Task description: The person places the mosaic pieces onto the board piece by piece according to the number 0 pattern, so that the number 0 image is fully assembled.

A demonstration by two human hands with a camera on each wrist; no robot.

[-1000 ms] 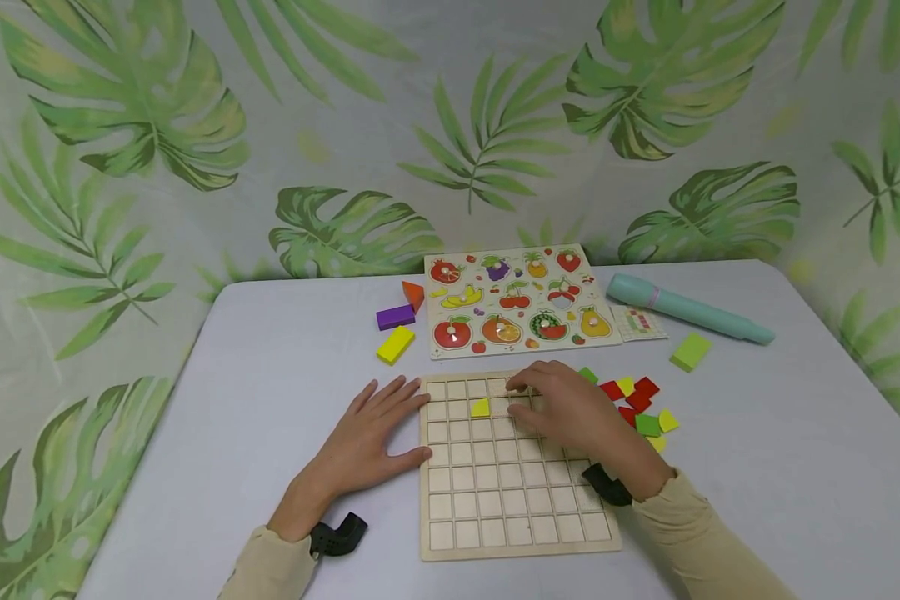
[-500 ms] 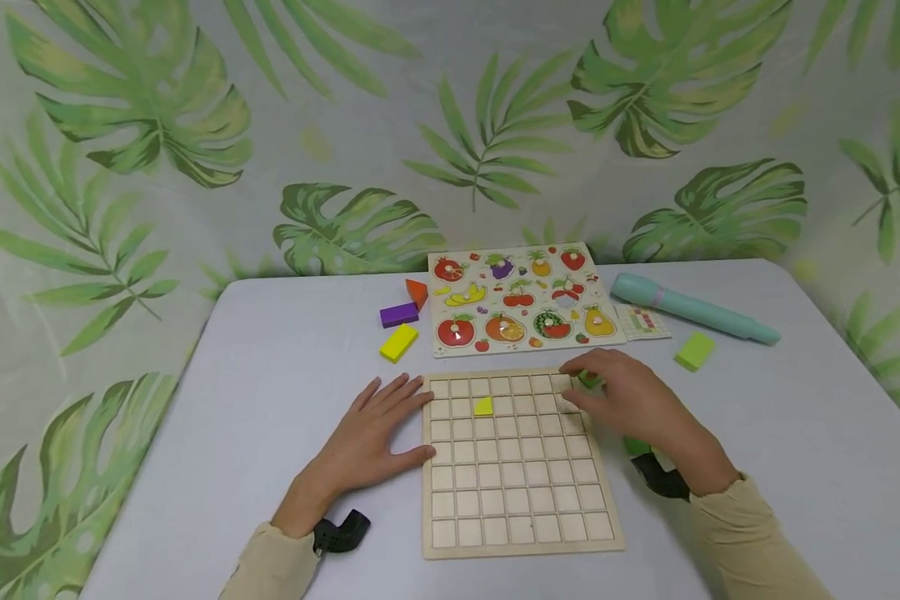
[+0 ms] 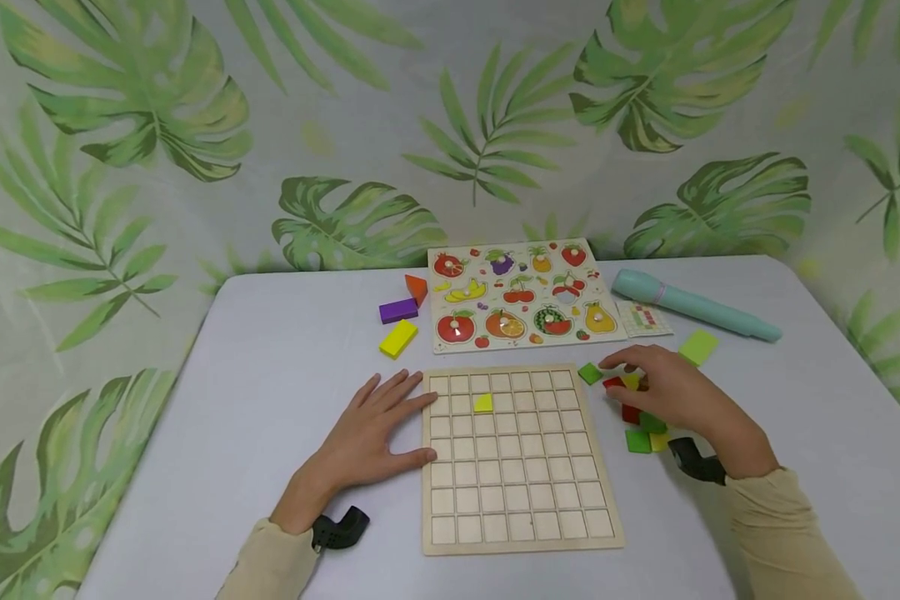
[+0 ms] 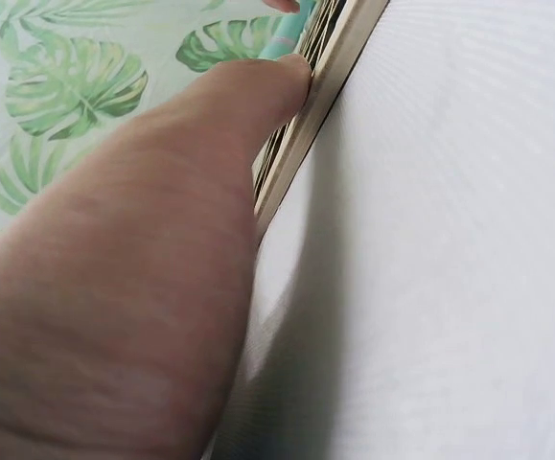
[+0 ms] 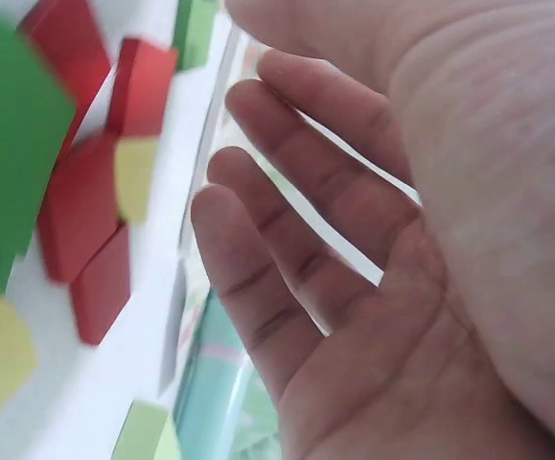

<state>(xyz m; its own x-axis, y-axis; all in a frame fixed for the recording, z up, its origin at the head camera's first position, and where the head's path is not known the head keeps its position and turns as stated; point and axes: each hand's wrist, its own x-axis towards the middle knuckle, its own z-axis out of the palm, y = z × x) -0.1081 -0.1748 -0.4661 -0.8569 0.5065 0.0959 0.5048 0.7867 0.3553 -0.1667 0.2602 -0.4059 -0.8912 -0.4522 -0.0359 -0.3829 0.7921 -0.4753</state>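
A wooden grid board [image 3: 525, 475] lies on the white table, with one yellow quarter-round tile [image 3: 483, 403] in its second row. My left hand [image 3: 363, 437] rests at the board's left edge, fingers spread; the left wrist view shows its thumb [image 4: 291, 77] touching the rim. My right hand [image 3: 663, 385] hovers above a small pile of tiles right of the board. Nothing is in its fingers in the right wrist view. Red tiles [image 5: 85, 201], green tiles [image 5: 13, 134] and yellow ones lie beneath it, partly hidden. One green tile [image 3: 590, 373] sits apart by the board's upper right corner.
Behind the grid board lies a fruit puzzle board [image 3: 521, 296]. To its right are a patterned card [image 3: 645, 320], a teal tube [image 3: 697, 307] and a light green block [image 3: 698, 347]. Orange, purple [image 3: 398, 311] and yellow [image 3: 398, 339] blocks stand on its left.
My right hand has moved rightward from over the grid board to above the loose tiles. The left hand has stayed at the board's edge.
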